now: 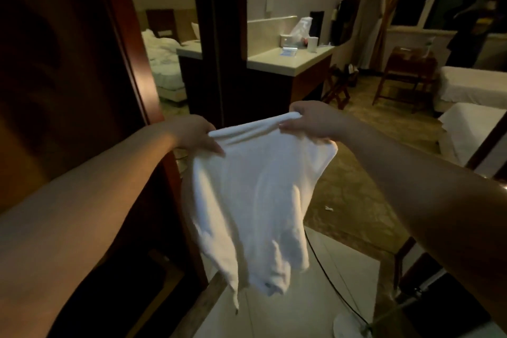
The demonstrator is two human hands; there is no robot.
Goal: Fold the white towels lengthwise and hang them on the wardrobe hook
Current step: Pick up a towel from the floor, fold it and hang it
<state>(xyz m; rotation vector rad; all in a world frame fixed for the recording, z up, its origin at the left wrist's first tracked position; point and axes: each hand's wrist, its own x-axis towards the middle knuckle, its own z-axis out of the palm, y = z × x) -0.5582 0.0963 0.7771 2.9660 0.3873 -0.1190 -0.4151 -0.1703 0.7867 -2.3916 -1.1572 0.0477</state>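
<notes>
Head camera looks down at our two bare arms, stretched forward in a dim hotel room. Our left hand (196,133) pinches the left end of the top edge of a white towel (255,200), with the thumb lying on the near face of the cloth. Our right hand (315,121) grips the right end of the same edge, the fingers curled around a bunched roll of fabric.

We hold the towel in the air, in front of us, above the floor. It is plain white and soft, with many wrinkles, and it looks doubled, because a rolled fold runs along the top between our hands. Its long axis goes downward from the held edge: the top edge is nearly level, a little higher on the right, and the cloth becomes narrower toward its lower end, where it hangs free and crumpled, with a thin corner trailing at the lower left.

Just left of the towel stands a dark wooden door (82,90), close to our left arm. Behind the towel we see a counter (285,60) with a pale top and a plastic bag (301,29) on it. To the right there are a wooden chair (406,74) and a white bed (472,85). A black cable (326,269) runs over the pale floor under the towel.
</notes>
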